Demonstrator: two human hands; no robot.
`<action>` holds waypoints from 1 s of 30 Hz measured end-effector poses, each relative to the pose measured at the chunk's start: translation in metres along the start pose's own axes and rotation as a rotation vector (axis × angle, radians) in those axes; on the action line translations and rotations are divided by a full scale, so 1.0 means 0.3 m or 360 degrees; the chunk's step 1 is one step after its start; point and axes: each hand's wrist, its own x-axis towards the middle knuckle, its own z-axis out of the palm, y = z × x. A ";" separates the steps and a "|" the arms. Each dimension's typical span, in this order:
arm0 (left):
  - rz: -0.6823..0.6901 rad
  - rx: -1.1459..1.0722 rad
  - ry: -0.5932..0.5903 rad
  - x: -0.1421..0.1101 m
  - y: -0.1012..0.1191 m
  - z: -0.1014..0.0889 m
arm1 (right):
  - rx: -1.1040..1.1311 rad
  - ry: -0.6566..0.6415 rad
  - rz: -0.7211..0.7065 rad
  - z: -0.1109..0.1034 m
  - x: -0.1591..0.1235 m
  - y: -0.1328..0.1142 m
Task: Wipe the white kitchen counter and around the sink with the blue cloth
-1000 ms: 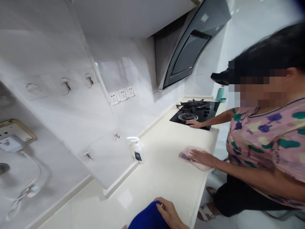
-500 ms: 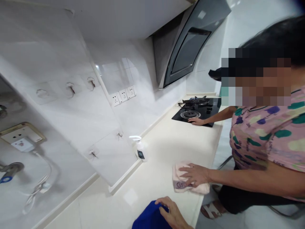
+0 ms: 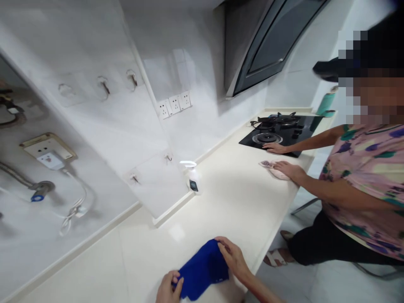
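Observation:
A dark blue cloth is spread between my two hands at the near part of the pale countertop. My left hand pinches its left edge between thumb and fingers. At the upper right corner, my right hand grips the cloth, thumb on the near side. Small pale lettering shows near the cloth's lower right edge. Beyond the cloth, against the wall ledge, stands a white pump bottle with a dark label.
On the right, a co-worker's hand presses a pink cloth on the counter; the other hand rests at the black gas hob. A range hood overhangs. Wall hooks, sockets and a plugged charger line the left.
My left hand has come into view holding the blue cloth, which now lies more spread out. The co-worker's pink cloth has moved away from me toward the hob. The camera view has shifted.

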 end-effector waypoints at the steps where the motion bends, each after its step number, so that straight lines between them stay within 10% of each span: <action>1: 0.0026 0.0016 -0.0008 -0.004 0.008 -0.006 | -0.0002 0.0010 0.0014 -0.002 0.002 0.006; 13: -0.0576 -0.0584 0.0127 -0.028 -0.045 -0.017 | 0.0043 0.0035 0.0081 0.017 0.016 0.045; 30: -0.0665 0.0399 -0.0114 -0.061 0.093 -0.029 | -0.0034 -0.0163 0.0286 0.011 0.009 0.023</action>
